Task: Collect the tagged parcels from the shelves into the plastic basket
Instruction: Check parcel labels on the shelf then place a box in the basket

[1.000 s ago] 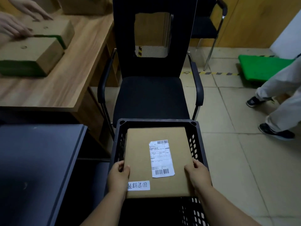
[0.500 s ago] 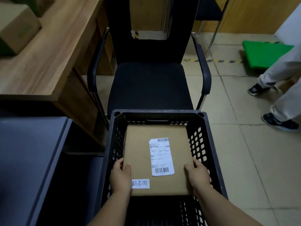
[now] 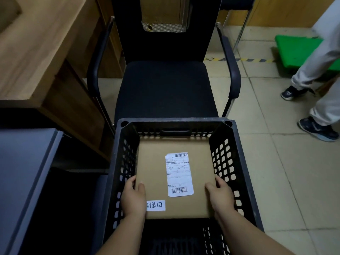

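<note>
- Cardboard is filling the space between both hands: the left hand point(image 3: 132, 197) is gripping the parcel point(image 3: 156, 173) at its 8 o'clock edge, thumb lying on the top face and fingers curling down over the side.
- Opposite it, the right hand point(image 3: 219, 196) is clamping the 4 o'clock edge the same way, thumb on top and fingers wrapping the side next to the perforated wall.
- Lying flat and face up, the parcel is sitting low inside the black plastic basket point(image 3: 244, 162), its far edge close to the wall at 12 o'clock; whether it is resting on the bottom cannot be told.
- A white shipping label point(image 3: 179, 174) with barcodes is showing right of the parcel's centre, and a small handwritten tag point(image 3: 156, 205) is sitting toward 7 o'clock, its left end disappearing under the left thumb.
- At 12 o'clock from the basket, a black armchair point(image 3: 165, 87) is standing just beyond the rim, seat facing the wearer.
- At 10 o'clock a wooden desk point(image 3: 36, 52) is running along the left side, and at 8 o'clock a grey shelf surface point(image 3: 24, 172) is lying beside the basket.
- At 2 o'clock another person's legs point(image 3: 320, 74) in light trousers and dark shoes are crossing the tiled floor point(image 3: 276, 181), in front of a green pallet point(image 3: 294, 48).
</note>
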Action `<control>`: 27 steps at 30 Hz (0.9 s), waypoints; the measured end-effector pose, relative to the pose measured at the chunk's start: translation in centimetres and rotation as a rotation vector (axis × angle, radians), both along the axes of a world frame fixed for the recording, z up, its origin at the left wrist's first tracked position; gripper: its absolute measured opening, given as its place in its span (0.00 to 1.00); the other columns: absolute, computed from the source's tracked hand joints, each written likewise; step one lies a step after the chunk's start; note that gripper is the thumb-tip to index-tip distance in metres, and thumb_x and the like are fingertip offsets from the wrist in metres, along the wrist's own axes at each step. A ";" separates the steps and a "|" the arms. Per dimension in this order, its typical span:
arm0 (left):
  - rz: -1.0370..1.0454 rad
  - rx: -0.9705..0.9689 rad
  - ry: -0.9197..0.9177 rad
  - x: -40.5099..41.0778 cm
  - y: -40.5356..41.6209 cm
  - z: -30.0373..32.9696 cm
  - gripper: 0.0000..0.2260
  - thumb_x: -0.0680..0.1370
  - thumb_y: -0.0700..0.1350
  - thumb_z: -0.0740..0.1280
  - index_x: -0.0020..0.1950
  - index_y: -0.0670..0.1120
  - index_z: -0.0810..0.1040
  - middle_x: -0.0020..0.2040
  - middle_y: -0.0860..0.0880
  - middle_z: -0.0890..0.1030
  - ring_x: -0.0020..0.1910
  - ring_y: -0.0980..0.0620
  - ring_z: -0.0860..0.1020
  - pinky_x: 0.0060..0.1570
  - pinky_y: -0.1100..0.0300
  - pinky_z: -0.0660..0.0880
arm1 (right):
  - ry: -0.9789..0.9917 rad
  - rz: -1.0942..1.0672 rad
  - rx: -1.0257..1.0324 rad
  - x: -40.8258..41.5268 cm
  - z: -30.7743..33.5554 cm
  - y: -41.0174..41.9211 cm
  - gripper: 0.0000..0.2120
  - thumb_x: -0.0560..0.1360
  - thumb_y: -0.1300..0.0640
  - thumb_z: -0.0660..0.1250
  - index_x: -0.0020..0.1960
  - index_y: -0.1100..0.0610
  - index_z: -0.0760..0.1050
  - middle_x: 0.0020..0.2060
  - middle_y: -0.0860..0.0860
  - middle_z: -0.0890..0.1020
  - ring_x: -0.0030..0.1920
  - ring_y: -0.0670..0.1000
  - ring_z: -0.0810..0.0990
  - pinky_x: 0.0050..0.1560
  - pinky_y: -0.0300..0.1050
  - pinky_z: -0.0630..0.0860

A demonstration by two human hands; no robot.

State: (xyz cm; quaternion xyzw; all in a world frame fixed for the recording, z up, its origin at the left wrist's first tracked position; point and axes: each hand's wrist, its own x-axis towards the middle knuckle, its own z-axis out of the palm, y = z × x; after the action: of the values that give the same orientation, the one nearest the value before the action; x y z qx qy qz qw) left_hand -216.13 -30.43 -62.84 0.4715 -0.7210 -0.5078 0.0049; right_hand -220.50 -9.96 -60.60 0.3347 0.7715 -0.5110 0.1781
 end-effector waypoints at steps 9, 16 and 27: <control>0.009 -0.042 -0.023 0.0 0.1 -0.6 0.13 0.79 0.41 0.63 0.63 0.43 0.75 0.55 0.41 0.81 0.52 0.42 0.78 0.50 0.55 0.72 | 0.017 0.004 0.039 0.2 -0.7 -0.2 0.20 0.74 0.60 0.64 0.65 0.52 0.75 0.47 0.47 0.78 0.48 0.51 0.77 0.47 0.43 0.71; 0.008 -0.034 -0.030 0.0 0.0 -0.3 0.13 0.80 0.41 0.61 0.64 0.43 0.75 0.56 0.41 0.80 0.53 0.42 0.77 0.51 0.55 0.72 | 0.012 0.060 0.087 0.4 -0.8 -0.4 0.21 0.74 0.59 0.65 0.66 0.50 0.74 0.56 0.51 0.81 0.53 0.53 0.78 0.50 0.44 0.71; 0.020 -0.034 -0.042 0.0 0.1 -0.4 0.14 0.79 0.42 0.62 0.64 0.43 0.74 0.57 0.42 0.80 0.54 0.41 0.77 0.52 0.53 0.72 | 0.010 0.119 0.127 0.1 -1.2 -0.5 0.20 0.74 0.57 0.65 0.65 0.49 0.75 0.55 0.51 0.81 0.54 0.54 0.79 0.56 0.49 0.75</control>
State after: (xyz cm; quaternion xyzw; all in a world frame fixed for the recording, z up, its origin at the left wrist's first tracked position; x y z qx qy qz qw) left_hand -216.17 -30.34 -63.27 0.4891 -0.7247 -0.4854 0.0030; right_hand -220.37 -10.48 -61.76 0.2962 0.8216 -0.4513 0.1830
